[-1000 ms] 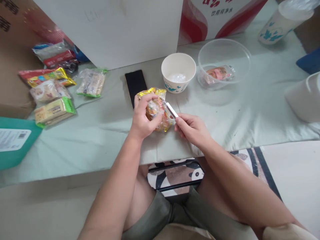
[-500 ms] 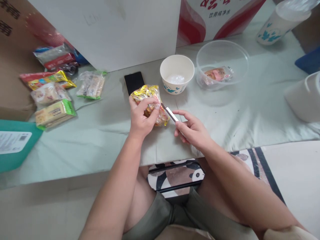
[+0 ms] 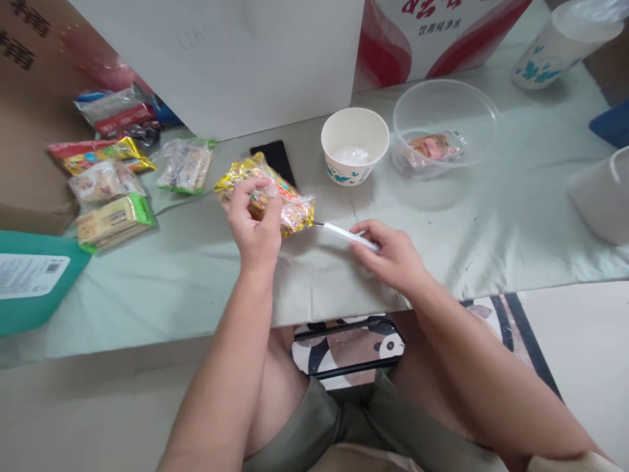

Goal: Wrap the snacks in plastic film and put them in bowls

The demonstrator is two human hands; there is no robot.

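Note:
My left hand (image 3: 258, 219) is closed on a crinkly yellow and red plastic snack packet (image 3: 295, 210) with brown contents, held just over the table. My right hand (image 3: 390, 257) grips a slim white-handled tool (image 3: 346, 235) by the rear of its handle. The tool's thin metal end meets the packet's right edge; its tip is hidden there, so its kind cannot be told. Behind the packet lies a dark phone (image 3: 276, 162), partly covered by it. A paper bowl (image 3: 354, 147) with clear crumpled plastic inside stands beyond my hands.
A clear plastic tub (image 3: 445, 128) holds a wrapped snack (image 3: 436, 145). Several snack packets, including a green-ended one (image 3: 115, 223), lie at left near a teal container (image 3: 42, 282). A white box (image 3: 221, 59) stands behind. Paper cups (image 3: 555, 49) and a white container (image 3: 602, 196) are at right.
My left hand and the packet have moved left, and the packet has turned to lie more lengthwise. The tool has drawn back rightward, showing more of its white handle.

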